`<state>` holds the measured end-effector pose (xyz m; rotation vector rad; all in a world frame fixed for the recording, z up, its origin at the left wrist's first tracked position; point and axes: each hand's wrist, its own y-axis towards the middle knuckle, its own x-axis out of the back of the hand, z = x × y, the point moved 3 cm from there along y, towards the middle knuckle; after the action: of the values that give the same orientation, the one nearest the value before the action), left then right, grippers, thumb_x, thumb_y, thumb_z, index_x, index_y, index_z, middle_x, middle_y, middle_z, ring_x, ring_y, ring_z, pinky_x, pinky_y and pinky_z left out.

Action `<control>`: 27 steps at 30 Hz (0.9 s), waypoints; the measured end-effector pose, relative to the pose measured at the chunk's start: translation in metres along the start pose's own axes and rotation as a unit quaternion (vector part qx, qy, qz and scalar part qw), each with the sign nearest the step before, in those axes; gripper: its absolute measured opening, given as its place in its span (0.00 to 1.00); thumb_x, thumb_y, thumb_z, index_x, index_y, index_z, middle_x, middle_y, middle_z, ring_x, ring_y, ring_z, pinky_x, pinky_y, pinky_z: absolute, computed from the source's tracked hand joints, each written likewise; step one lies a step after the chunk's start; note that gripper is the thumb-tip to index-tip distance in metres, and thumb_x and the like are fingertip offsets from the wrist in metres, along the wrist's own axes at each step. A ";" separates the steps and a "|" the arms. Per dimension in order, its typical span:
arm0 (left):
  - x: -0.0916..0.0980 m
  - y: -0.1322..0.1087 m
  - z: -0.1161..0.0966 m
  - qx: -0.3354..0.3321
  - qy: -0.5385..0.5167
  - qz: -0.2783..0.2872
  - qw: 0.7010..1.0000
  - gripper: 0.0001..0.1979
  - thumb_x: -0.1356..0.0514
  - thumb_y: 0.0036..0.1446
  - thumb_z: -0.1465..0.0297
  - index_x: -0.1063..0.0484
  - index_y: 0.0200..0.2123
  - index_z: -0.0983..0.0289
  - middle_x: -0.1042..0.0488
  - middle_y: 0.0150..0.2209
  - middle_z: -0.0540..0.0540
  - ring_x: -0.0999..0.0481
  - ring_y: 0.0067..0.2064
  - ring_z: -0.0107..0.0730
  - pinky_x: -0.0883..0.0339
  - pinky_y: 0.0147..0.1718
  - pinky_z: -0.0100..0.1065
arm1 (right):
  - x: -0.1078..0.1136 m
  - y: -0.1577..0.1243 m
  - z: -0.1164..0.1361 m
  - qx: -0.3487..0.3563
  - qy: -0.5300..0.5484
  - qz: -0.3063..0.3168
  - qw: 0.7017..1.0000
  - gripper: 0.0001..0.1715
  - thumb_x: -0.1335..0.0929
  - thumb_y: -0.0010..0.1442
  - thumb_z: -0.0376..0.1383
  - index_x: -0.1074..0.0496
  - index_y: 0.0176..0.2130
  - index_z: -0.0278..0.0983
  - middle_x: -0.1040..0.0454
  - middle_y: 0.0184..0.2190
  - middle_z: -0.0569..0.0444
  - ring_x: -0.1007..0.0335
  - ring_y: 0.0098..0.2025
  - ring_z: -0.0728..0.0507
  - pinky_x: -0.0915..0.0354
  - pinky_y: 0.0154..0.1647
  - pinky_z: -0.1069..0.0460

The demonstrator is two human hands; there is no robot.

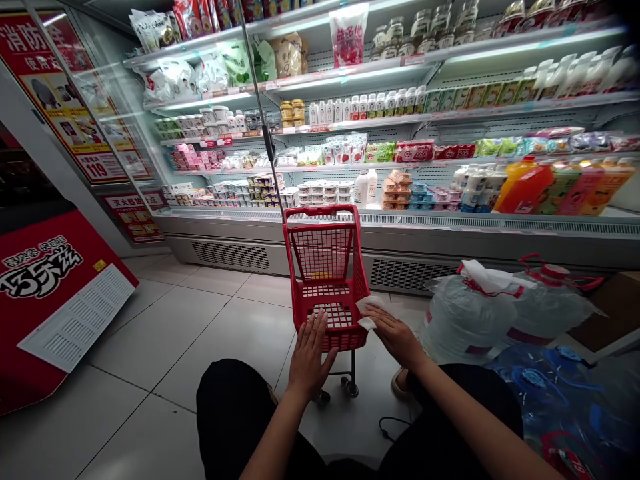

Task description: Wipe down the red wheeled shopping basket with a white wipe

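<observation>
Right in front of my knees stands a small red shopping cart with a grid basket and dark wheels. My left hand lies at the near left part of the basket's rim, fingers stretched out and nothing in it. A white tissue or cloth is in my right hand, pressed against the near right corner of the basket. Part of the tissue is hidden under the fingers. Whether the left palm touches the rim, I cannot tell.
Behind the cart runs a refrigerated shelf of yogurt, drinks and packets. Large water jugs and blue-tinted bottles stand on the right. To the left is a red freezer. A black cord lies on the tiled floor.
</observation>
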<state>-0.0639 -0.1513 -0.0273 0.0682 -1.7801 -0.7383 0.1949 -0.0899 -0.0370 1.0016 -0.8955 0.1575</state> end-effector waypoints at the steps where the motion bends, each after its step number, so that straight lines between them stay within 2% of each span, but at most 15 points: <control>1: 0.000 0.001 0.001 0.014 -0.007 -0.004 1.000 0.38 0.50 0.74 0.60 0.69 0.77 0.58 0.52 0.76 0.56 0.54 0.77 0.42 0.50 0.72 0.50 | -0.002 -0.002 0.005 -0.008 -0.003 -0.004 1.000 0.30 0.40 0.74 0.31 0.40 0.71 0.46 0.27 0.64 0.52 0.38 0.70 0.41 0.31 0.67 0.39; 4: 0.001 0.001 0.006 0.040 -0.023 -0.017 0.999 0.38 0.51 0.74 0.57 0.71 0.77 0.57 0.54 0.77 0.57 0.55 0.77 0.43 0.50 0.72 0.51 | -0.006 -0.003 0.019 -0.020 -0.019 -0.014 1.000 0.28 0.39 0.74 0.32 0.38 0.70 0.44 0.27 0.63 0.50 0.35 0.68 0.39 0.28 0.63 0.38; 7: 0.001 -0.003 0.013 0.057 -0.026 -0.032 0.998 0.38 0.52 0.74 0.56 0.71 0.77 0.57 0.55 0.77 0.58 0.57 0.77 0.45 0.51 0.72 0.52 | -0.007 -0.003 0.037 -0.003 -0.033 -0.012 0.999 0.28 0.39 0.74 0.32 0.39 0.70 0.42 0.27 0.63 0.49 0.35 0.69 0.39 0.26 0.61 0.40; 11: 0.005 -0.008 0.031 0.094 -0.001 -0.062 0.994 0.39 0.52 0.74 0.55 0.70 0.77 0.58 0.59 0.77 0.59 0.58 0.77 0.48 0.52 0.72 0.55 | -0.007 0.002 0.065 0.067 -0.038 0.034 0.996 0.34 0.39 0.73 0.28 0.45 0.73 0.41 0.32 0.68 0.50 0.42 0.72 0.41 0.31 0.67 0.42; 13: 0.010 -0.009 0.041 0.109 0.018 -0.073 0.991 0.39 0.52 0.74 0.54 0.70 0.77 0.58 0.60 0.77 0.60 0.57 0.77 0.48 0.53 0.72 0.55 | -0.006 0.008 0.071 0.106 -0.035 0.054 0.992 0.36 0.39 0.72 0.25 0.47 0.74 0.42 0.34 0.69 0.51 0.44 0.72 0.43 0.34 0.69 0.43; 16: 0.017 -0.009 0.056 0.116 0.050 -0.078 0.989 0.39 0.52 0.74 0.55 0.70 0.77 0.59 0.56 0.77 0.60 0.52 0.76 0.47 0.54 0.72 0.55 | -0.003 0.021 0.062 0.125 -0.032 0.064 0.990 0.39 0.40 0.71 0.22 0.49 0.74 0.43 0.35 0.69 0.53 0.44 0.72 0.44 0.34 0.69 0.44; 20: 0.023 -0.006 0.069 0.120 0.077 -0.076 0.987 0.39 0.51 0.73 0.56 0.69 0.77 0.59 0.50 0.76 0.61 0.45 0.74 0.47 0.54 0.72 0.57 | -0.002 0.034 0.039 0.066 -0.050 0.047 0.995 0.40 0.40 0.71 0.23 0.51 0.75 0.45 0.36 0.70 0.52 0.44 0.72 0.43 0.34 0.69 0.42; 23: 0.018 -0.002 0.058 0.121 0.086 -0.088 0.985 0.38 0.52 0.74 0.61 0.70 0.77 0.61 0.50 0.75 0.63 0.45 0.74 0.48 0.52 0.72 0.57 | -0.012 0.034 0.044 0.041 -0.055 0.036 0.997 0.38 0.40 0.72 0.26 0.52 0.75 0.43 0.38 0.71 0.51 0.46 0.73 0.41 0.36 0.70 0.40; 27: 0.004 0.001 0.019 0.059 0.083 -0.078 0.992 0.38 0.52 0.72 0.70 0.70 0.77 0.62 0.51 0.76 0.61 0.48 0.75 0.45 0.50 0.72 0.54 | -0.031 0.028 0.081 0.059 -0.045 0.037 0.997 0.39 0.40 0.71 0.25 0.52 0.75 0.42 0.37 0.70 0.51 0.47 0.74 0.42 0.37 0.71 0.41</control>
<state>-0.0819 -0.1437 -0.0261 0.3410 -1.6693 -0.7164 0.1136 -0.1292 -0.0222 1.0923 -1.0161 0.2310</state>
